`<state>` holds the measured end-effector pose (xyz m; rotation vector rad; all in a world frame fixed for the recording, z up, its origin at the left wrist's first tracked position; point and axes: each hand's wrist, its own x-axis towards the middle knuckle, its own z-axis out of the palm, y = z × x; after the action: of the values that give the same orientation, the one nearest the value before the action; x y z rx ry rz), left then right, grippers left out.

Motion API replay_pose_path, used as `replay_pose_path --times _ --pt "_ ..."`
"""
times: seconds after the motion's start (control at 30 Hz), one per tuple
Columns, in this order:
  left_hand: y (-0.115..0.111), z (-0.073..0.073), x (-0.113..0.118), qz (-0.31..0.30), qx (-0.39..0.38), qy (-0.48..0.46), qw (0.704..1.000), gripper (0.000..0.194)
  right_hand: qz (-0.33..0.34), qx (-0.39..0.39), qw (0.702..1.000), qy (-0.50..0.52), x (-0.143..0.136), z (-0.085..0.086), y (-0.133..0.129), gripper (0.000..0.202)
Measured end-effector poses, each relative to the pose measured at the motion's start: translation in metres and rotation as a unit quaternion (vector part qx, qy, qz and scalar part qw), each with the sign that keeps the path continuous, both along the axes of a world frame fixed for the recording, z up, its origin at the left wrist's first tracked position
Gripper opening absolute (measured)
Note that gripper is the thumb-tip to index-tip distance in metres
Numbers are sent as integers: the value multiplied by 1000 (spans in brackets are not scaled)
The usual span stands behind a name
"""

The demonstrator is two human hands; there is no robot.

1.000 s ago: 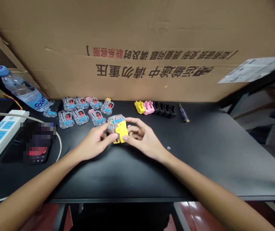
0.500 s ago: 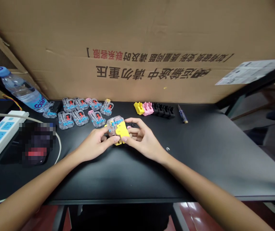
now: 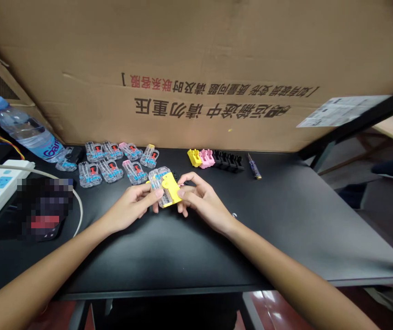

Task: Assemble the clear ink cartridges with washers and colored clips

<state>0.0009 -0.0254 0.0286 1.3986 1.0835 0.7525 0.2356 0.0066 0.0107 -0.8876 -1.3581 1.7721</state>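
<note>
Case of clear plastic (image 3: 158, 179), with a flat yellow piece (image 3: 172, 189) along its right side, is held tilted over the middle of a black tabletop (image 3: 210, 256). Its left edge is pinched by the left hand (image 3: 137, 204), the thumb laid on the front and the fingers partly hidden behind. The yellow piece is gripped at its right edge by the right hand (image 3: 199, 199), with the index finger raised near the top corner. Beyond the left hand, seven similar clear units (image 3: 110, 170) are set out in two rows. Farther right, yellow (image 3: 194, 158), pink (image 3: 206, 158) and black holders (image 3: 229, 161) are lined up side by side, and a screwdriver (image 3: 254, 167) is placed near them. At far left, a water bottle (image 3: 27, 130) is tilted behind a white power strip (image 3: 0, 185). The back is filled by cardboard (image 3: 217, 36) printed with upside-down writing.
</note>
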Motion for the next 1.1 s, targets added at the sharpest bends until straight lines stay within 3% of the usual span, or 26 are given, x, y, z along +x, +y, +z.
replay_pose_path --times 0.27,0.5,0.67,0.87,0.97,1.1 --pt "0 1 0 -21 13 30 999 41 -71 -46 996 18 6 3 12 41" --pt "-4 -2 4 -38 15 50 998 27 -193 -91 977 21 27 -5 55 30" --pt "-6 -5 4 -53 37 59 996 24 -197 -130 972 3 26 -13 69 14" --pt "-7 -3 3 -71 81 115 988 24 -210 -88 973 36 23 -14 69 15" --pt "-7 -7 2 -60 186 187 963 24 -215 -65 974 34 24 -15 67 20" --pt "-5 -12 -5 -7 355 325 877 23 -211 -43 976 22 25 -14 60 30"
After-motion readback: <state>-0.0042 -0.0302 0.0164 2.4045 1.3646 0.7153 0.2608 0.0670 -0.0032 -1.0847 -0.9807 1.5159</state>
